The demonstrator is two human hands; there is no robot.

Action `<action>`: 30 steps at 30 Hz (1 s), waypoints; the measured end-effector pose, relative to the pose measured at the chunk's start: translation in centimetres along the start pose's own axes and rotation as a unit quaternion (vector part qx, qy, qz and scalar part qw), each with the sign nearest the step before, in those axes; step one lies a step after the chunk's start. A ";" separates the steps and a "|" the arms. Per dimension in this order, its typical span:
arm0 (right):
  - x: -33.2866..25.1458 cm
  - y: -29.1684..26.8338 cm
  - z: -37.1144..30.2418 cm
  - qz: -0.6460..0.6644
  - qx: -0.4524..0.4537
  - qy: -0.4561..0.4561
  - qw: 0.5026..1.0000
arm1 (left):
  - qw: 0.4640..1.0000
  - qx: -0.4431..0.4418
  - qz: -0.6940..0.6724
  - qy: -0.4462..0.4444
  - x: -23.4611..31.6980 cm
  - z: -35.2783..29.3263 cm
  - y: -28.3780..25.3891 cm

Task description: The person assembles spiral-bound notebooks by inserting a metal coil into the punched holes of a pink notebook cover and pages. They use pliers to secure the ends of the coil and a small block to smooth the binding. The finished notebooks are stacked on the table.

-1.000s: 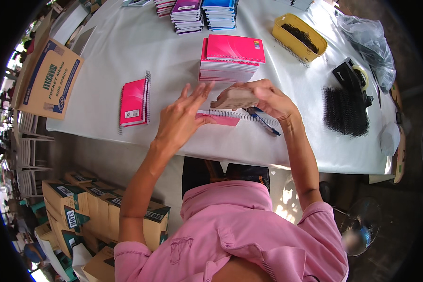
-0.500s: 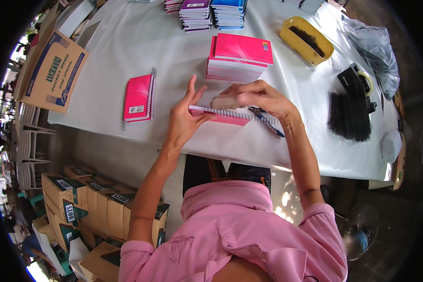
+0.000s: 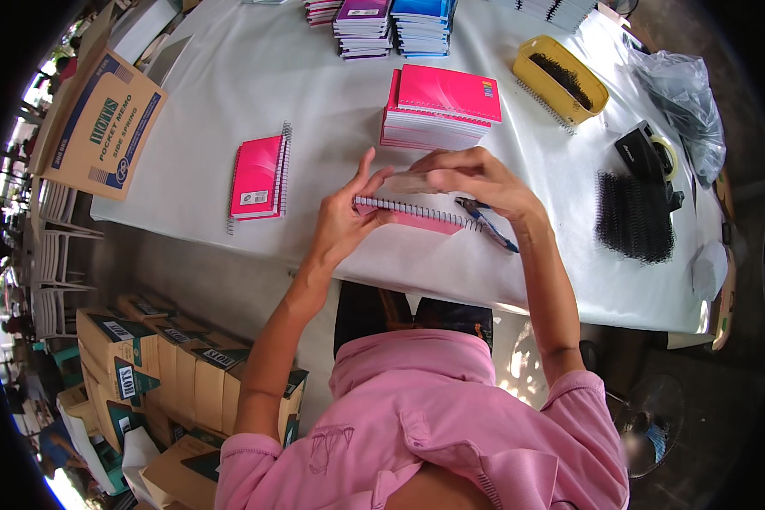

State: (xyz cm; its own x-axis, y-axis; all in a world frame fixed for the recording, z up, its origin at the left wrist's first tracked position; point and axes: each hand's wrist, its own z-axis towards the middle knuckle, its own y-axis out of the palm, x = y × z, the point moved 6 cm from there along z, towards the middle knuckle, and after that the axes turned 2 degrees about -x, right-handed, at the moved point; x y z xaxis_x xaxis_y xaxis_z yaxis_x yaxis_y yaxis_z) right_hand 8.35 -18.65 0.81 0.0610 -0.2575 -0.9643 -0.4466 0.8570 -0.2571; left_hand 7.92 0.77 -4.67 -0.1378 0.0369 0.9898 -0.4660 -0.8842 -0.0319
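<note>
Held the pink spiral notebook [image 3: 432, 223] by its left end between thumb and fingers of the left hand [image 3: 342, 221], the nearer one, its coiled long edge slanting rightward below the right hand [image 3: 487, 184]. Gripped a blurred greyish-brown block [image 3: 411, 182] in the right; could not tell whether touching the coil [image 3: 416, 209]. Had blue-handled pliers [image 3: 499, 237] just below that hand.
</note>
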 end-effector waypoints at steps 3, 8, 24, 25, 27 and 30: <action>-0.9 -2.8 -3.4 0.006 0.052 -0.005 0.999 | 0.998 -0.062 0.002 -0.007 -0.3 0.0 -0.6; 0.1 -7.4 -9.0 -0.492 0.295 0.018 0.819 | 0.989 -0.139 -0.050 -0.008 1.1 0.2 0.0; -0.2 2.1 -7.9 -0.445 0.343 -0.046 0.826 | 0.992 -0.124 0.018 -0.003 1.2 -0.6 0.2; 1.7 1.8 -9.0 -0.487 0.326 -0.005 0.811 | 0.993 -0.120 0.011 0.000 1.2 -0.6 0.4; 4.3 1.7 -10.5 -0.546 0.303 0.027 0.781 | 0.994 -0.111 0.017 0.007 1.0 -0.7 0.6; 4.3 1.9 -11.4 -0.527 0.309 0.025 0.791 | 0.994 -0.036 0.100 -0.011 1.9 -0.6 0.4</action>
State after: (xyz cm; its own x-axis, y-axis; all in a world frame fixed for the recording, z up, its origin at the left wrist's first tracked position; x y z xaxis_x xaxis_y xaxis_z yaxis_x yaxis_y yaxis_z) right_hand -2.38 -23.22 -3.12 0.0662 -0.9787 -0.1945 0.3510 0.2053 -0.9136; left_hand 6.91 0.77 -2.93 -0.2155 -0.1479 0.9652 -0.4932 -0.8367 -0.2383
